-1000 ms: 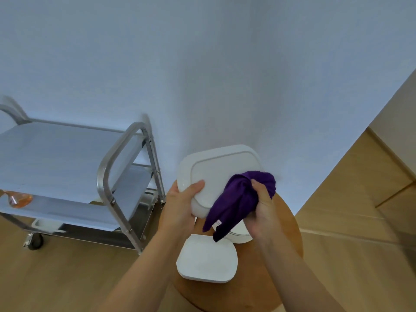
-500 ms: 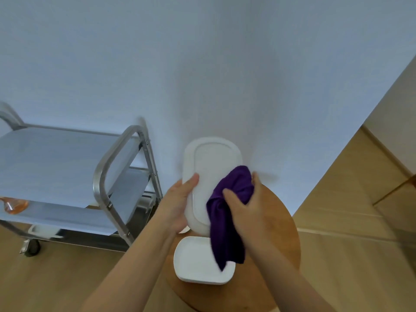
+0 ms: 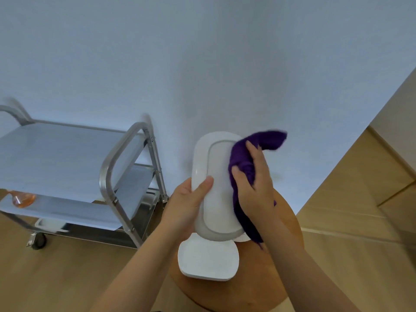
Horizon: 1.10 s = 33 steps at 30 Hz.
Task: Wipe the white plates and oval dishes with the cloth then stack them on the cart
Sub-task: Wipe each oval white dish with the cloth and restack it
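Oval dish (image 3: 217, 188), glossy white with a raised rim, is being held upright above the round wooden bench (image 3: 290, 251). The left hand (image 3: 186, 206) is gripping its lower edge while the right hand (image 3: 254, 188) is pressing a bunched purple cloth (image 3: 244, 163) against its side: wiping is under way. Next, I judge, comes carrying it to the steel cart (image 3: 126, 154); a square white plate (image 3: 208, 260) is waiting below.

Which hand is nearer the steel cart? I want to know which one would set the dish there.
Left. The left hand grips the oval dish on the side facing the cart; the right hand, holding the purple cloth, is on the dish's far side.
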### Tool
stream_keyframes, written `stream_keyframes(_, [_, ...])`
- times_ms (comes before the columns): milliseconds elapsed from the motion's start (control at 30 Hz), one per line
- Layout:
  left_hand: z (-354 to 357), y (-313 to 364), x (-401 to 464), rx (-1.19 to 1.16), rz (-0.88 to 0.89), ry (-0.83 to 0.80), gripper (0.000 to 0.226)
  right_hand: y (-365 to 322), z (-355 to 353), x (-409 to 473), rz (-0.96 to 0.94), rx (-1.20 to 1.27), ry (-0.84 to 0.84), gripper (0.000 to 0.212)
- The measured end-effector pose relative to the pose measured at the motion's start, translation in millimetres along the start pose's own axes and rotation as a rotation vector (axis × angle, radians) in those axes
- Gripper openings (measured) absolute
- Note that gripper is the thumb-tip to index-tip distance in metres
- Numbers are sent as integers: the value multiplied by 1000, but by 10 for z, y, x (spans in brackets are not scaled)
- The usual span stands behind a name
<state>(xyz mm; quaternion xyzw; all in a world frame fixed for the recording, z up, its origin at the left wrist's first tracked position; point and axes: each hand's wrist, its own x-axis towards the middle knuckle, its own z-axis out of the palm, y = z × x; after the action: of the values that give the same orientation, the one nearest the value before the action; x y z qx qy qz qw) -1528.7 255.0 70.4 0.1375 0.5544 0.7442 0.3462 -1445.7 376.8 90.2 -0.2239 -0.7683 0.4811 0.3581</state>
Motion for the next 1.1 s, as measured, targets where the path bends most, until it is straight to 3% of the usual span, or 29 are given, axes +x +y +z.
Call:
stream_keyframes(167, [143, 135, 31, -130, 112, 149, 37, -25, 204, 93, -94, -192, -177, 62])
stream_keyframes(267, [160, 192, 95, -167, 145, 258, 31, 25, 395, -149, -55, -194, -113, 59])
stream_keyframes(400, [302, 82, 86, -175, 111, 370, 13, -50, 614, -390, 165, -7, 58, 49])
stream_keyframes(467, [379, -21, 44, -27, 160, 365, 16, -71, 631, -409, 256, 97, 117, 50])
stream_keyframes(567, [393, -151, -20, 187, 313, 277, 18, -29, 543, -393, 449, 480, 45, 35])
stream_keyframes(667, [260, -287, -62, 670, 433, 195, 21, 64, 386, -283, 673, 736, 44, 25])
stream_keyframes(767, [28, -387, -42, 1128, 528, 52, 32, 176, 196, -162, 853, 924, 79, 52])
stream_keyframes(833, [-135, -439, -9, 1391, 607, -54, 41, 239, 51, -125, 895, 984, 44, 72])
stream_keyframes(900, [-227, -492, -6, 1528, 727, -128, 43, 333, -88, -122, 915, 927, 4, 62])
stream_keyframes(967, [-320, -610, 12, 1602, 814, -190, 48, 486, -177, -138, 938, 716, -5, 41])
stream_keyframes(1033, [-410, -735, 12, 1529, 650, -247, 58, 653, -222, -174, 979, 536, 30, 25])
stream_keyframes(1100, [-544, -879, 16, 1479, 295, -177, 94, 822, -242, -234, 1012, 489, 60, 22])
